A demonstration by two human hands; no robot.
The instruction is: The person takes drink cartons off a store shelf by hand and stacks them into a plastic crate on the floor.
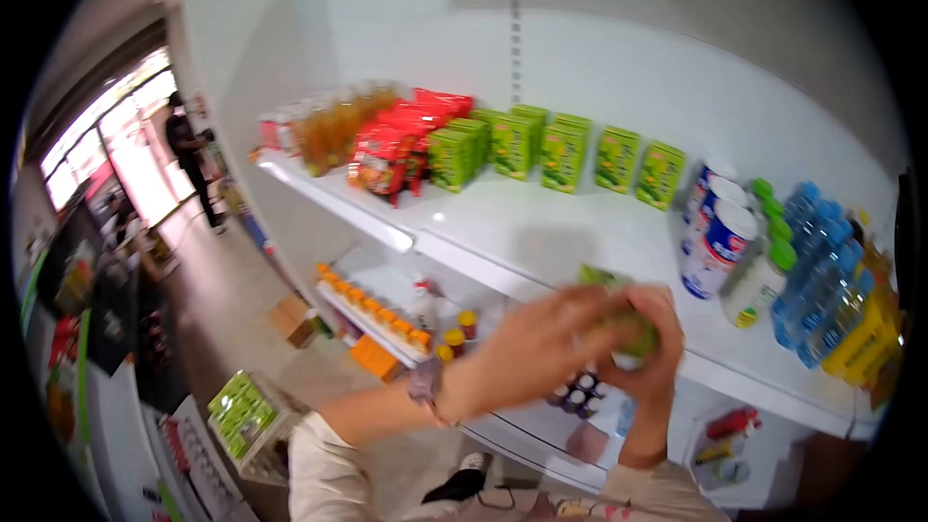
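My right hand (657, 343) is wrapped round a small green drink carton (599, 276), blurred by motion and mostly covered by fingers. Across it from the left reaches my left hand (546, 343), its bent fingers closed against the same item; a band circles that wrist. Both hands are just in front of the white shelf's (483, 256) front edge. On that shelf stand similar green cartons (564, 157) in rows. White-and-blue canisters (720, 244) stand to the right of them.
Red snack bags (391, 150) and amber bottles (329, 130) fill the shelf's left end. Green-capped bottles (764, 280) and blue-capped water bottles (822, 300) stand at the right. Lower left, a crate of green packs (242, 416). A person (188, 150) stands near the doorway.
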